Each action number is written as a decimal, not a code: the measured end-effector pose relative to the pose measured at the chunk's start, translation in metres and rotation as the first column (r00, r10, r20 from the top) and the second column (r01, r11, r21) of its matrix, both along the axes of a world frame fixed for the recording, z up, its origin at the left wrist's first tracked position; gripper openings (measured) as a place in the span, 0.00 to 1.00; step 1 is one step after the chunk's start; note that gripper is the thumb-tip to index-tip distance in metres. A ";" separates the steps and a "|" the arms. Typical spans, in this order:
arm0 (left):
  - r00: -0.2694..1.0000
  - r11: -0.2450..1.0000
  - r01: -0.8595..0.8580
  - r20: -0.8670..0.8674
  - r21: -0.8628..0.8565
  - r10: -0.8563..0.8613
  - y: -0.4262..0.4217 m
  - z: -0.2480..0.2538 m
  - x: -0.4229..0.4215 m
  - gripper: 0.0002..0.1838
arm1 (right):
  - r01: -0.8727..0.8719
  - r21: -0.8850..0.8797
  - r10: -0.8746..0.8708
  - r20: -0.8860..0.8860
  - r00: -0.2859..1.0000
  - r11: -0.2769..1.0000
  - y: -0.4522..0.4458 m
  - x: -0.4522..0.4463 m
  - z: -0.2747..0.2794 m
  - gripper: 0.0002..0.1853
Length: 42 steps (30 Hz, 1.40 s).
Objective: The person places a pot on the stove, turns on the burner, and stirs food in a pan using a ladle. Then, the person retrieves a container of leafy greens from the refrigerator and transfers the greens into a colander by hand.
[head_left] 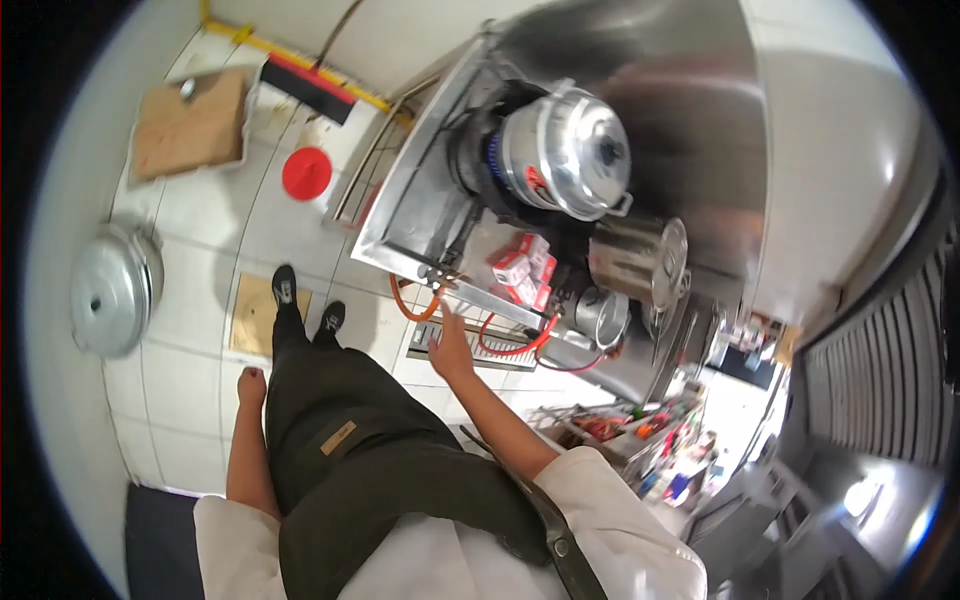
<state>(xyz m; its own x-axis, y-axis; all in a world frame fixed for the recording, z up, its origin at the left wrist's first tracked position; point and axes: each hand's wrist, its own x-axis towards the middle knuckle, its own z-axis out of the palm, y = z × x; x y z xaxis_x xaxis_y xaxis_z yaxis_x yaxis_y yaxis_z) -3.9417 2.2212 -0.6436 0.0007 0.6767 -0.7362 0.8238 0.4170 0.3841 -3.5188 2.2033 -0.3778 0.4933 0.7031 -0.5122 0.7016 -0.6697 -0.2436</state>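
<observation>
My right hand (452, 348) reaches toward the front rail of a steel stove (385, 235), fingers stretched and apart, holding nothing that I can see. Just beyond its fingertips are a gas valve (437, 280) and an orange hose (410, 308); whether they touch is unclear. My left hand (251, 386) hangs at my side, its fingers curled in, with nothing showing in it. On the stove a large lidded aluminium pot (565, 150) sits over a burner with blue flame. Beside it are several red-and-white boxes (524, 268) and a tall steel pot (638, 258).
A smaller pot (598, 318) stands near the boxes. On the tiled floor are a red round lid (307, 174), a cardboard piece in a tray (190, 122), a big lidded pot (110, 290) and a drain grate (470, 345). A squeegee (308, 85) leans by the wall.
</observation>
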 end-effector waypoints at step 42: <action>0.503 0.377 0.864 0.546 -0.334 -0.670 -0.280 0.233 0.636 0.31 | 0.918 0.220 -0.697 -0.712 -0.079 -0.329 -0.678 0.465 0.027 0.09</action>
